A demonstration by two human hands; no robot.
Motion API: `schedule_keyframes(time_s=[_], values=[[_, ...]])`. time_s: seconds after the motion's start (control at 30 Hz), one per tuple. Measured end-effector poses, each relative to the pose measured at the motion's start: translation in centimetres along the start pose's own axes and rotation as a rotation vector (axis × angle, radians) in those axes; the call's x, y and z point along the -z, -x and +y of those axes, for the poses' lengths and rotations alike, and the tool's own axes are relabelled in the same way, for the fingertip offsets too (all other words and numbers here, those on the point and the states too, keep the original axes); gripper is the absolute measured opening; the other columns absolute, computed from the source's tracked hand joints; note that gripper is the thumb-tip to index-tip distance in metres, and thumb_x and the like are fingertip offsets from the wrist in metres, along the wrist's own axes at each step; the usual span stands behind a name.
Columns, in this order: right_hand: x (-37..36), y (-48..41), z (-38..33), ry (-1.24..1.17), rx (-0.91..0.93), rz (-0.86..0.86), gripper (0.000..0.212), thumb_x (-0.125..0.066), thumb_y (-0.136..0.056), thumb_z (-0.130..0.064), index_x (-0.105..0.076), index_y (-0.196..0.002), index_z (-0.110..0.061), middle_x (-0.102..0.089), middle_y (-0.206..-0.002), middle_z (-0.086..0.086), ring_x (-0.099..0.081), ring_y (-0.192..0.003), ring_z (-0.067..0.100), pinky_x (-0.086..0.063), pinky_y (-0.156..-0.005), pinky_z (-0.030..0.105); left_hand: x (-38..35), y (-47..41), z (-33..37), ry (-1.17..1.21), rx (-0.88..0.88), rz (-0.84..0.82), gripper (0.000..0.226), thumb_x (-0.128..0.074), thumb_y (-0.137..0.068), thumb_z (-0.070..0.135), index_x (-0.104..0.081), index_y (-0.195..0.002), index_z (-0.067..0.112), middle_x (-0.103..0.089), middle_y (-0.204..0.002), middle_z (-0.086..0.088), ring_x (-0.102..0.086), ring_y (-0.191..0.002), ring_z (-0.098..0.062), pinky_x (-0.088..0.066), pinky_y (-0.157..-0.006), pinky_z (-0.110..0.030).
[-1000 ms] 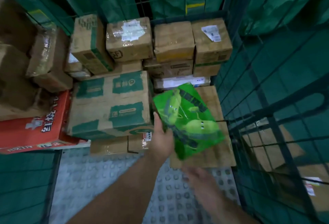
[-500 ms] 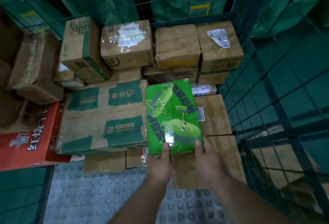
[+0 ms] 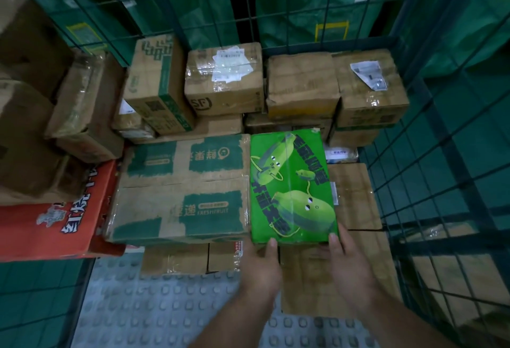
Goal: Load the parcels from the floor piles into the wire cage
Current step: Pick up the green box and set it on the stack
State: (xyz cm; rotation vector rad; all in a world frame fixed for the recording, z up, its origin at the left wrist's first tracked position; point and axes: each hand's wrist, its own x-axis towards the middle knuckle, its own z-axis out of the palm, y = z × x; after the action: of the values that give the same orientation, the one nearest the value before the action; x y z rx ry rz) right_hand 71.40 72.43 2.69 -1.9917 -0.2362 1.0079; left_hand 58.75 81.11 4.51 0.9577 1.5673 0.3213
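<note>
View from my head, looking down into a green wire cage (image 3: 430,154) partly filled with parcels.

My left hand (image 3: 262,267) and right hand (image 3: 350,264) both hold the near short edge of a bright green parcel (image 3: 292,187) printed with cartoon green figures. A thumb lies on top at each near corner. The rest of my fingers curl under the edge, out of sight. The parcel is flat, with its long side running away from me. It sits on flat brown cartons (image 3: 354,195) on the right side of the cage. Its left long edge touches a large fresh-fruit carton (image 3: 182,190) with green print, and the two tops are about level.

Along the back mesh is a row of four boxes stacked on lower ones:
- a tilted box with green print (image 3: 157,85)
- an SF box (image 3: 223,79) with a white label under shiny tape
- a plain brown box (image 3: 302,82)
- a brown box with a torn label (image 3: 369,85), in the back right corner

On the left, a red carton (image 3: 55,226) lies beside the fruit carton, with taped brown boxes (image 3: 82,110) piled above it. Smaller brown boxes (image 3: 176,259) sit under the fruit carton's near edge. Bare grey studded cage floor (image 3: 154,306) shows in front of them, below my forearms.

Green mail sacks (image 3: 331,2) stand behind the back mesh.
</note>
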Motion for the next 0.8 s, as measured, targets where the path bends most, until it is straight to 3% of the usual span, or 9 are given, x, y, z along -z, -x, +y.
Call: schedule_keyframes(time_s=[0.1,0.2,0.3,0.37,0.43,0.53,0.6,0.7,0.8], values=[[0.3,0.2,1.7,-0.039,0.017,0.01,0.039,-0.043,-0.108,-0.025,-0.053,-0.14,-0.045,-0.064,-0.134,-0.014,-0.063,-0.123,0.017,-0.046,-0.11,0.047,0.8,1.4,-0.8,-0.006,-0.059,0.005,0.013,-0.061,-0.1,0.011,-0.059,-0.109,0.02,-0.074,-0.094,-0.001,-0.07,-0.079,-0.008,-0.054,-0.067,-0.016],[0.5,1.3,2.6,-0.025,-0.018,-0.005,0.044,-0.045,-0.107,-0.028,-0.051,-0.126,-0.068,-0.063,-0.133,-0.022,-0.065,-0.118,0.014,-0.048,-0.108,0.047,1.1,2.2,-2.4,0.006,-0.067,0.01,0.025,-0.063,-0.098,0.005,-0.056,-0.115,0.021,-0.075,-0.095,0.003,-0.07,-0.076,0.007,-0.056,-0.07,-0.016],[0.3,1.6,1.5,-0.051,-0.007,0.027,0.043,-0.044,-0.108,-0.025,-0.051,-0.14,-0.053,-0.062,-0.136,-0.016,-0.063,-0.118,0.01,-0.045,-0.108,0.038,0.7,2.2,-2.1,0.004,-0.076,0.018,0.024,-0.062,-0.098,0.006,-0.056,-0.116,0.021,-0.076,-0.094,0.005,-0.069,-0.077,0.009,-0.05,-0.064,-0.008],[0.0,1.1,0.1,-0.049,0.0,0.084,0.043,-0.042,-0.108,-0.023,-0.05,-0.148,-0.036,-0.064,-0.135,-0.007,-0.062,-0.119,0.014,-0.044,-0.102,0.03,0.4,2.0,-0.8,0.03,-0.076,0.023,0.017,-0.06,-0.1,0.006,-0.055,-0.106,0.022,-0.074,-0.092,0.007,-0.07,-0.083,0.0,-0.047,-0.063,-0.013],[-0.3,0.9,-0.8,-0.017,0.004,0.08,0.043,-0.038,-0.109,-0.024,-0.047,-0.15,-0.034,-0.065,-0.132,-0.005,-0.063,-0.117,0.018,-0.047,-0.101,0.032,0.2,1.9,0.1,0.046,-0.1,0.029,0.016,-0.059,-0.1,0.006,-0.054,-0.103,0.02,-0.071,-0.093,0.002,-0.068,-0.089,-0.014,-0.045,-0.06,-0.015],[-0.1,1.7,-0.6,-0.036,0.012,0.089,0.044,-0.038,-0.109,-0.023,-0.046,-0.151,-0.033,-0.06,-0.138,-0.007,-0.06,-0.123,0.017,-0.044,-0.102,0.029,0.3,2.8,0.1,0.063,-0.111,0.028,0.012,-0.062,-0.099,0.009,-0.057,-0.104,0.018,-0.072,-0.088,0.006,-0.067,-0.078,-0.007,-0.043,-0.054,-0.007],[0.4,2.4,-0.3,-0.051,0.031,0.078,0.045,-0.039,-0.109,-0.022,-0.045,-0.152,-0.03,-0.057,-0.143,-0.009,-0.056,-0.128,0.013,-0.04,-0.104,0.027,0.4,3.3,-0.5,0.091,-0.113,0.048,0.01,-0.064,-0.099,0.018,-0.059,-0.107,0.018,-0.073,-0.083,0.004,-0.065,-0.071,-0.007,-0.047,-0.06,-0.012],[0.3,3.1,-0.3,-0.067,0.067,0.04,0.045,-0.038,-0.109,-0.025,-0.044,-0.152,-0.034,-0.057,-0.144,-0.012,-0.053,-0.132,0.007,-0.039,-0.115,0.034,0.4,3.0,-1.3,0.08,-0.123,0.084,0.018,-0.062,-0.098,0.037,-0.059,-0.109,0.023,-0.069,-0.07,0.006,-0.06,-0.067,-0.016,-0.045,-0.071,-0.032],[0.0,2.1,-1.5,-0.051,0.049,0.055,0.043,-0.036,-0.109,-0.033,-0.043,-0.149,-0.047,-0.061,-0.139,-0.014,-0.059,-0.124,0.011,-0.048,-0.108,0.044,0.1,2.6,0.2,0.075,-0.166,0.135,0.019,-0.059,-0.099,0.039,-0.059,-0.108,0.022,-0.065,-0.071,0.006,-0.057,-0.066,-0.018,-0.044,-0.068,-0.032]])
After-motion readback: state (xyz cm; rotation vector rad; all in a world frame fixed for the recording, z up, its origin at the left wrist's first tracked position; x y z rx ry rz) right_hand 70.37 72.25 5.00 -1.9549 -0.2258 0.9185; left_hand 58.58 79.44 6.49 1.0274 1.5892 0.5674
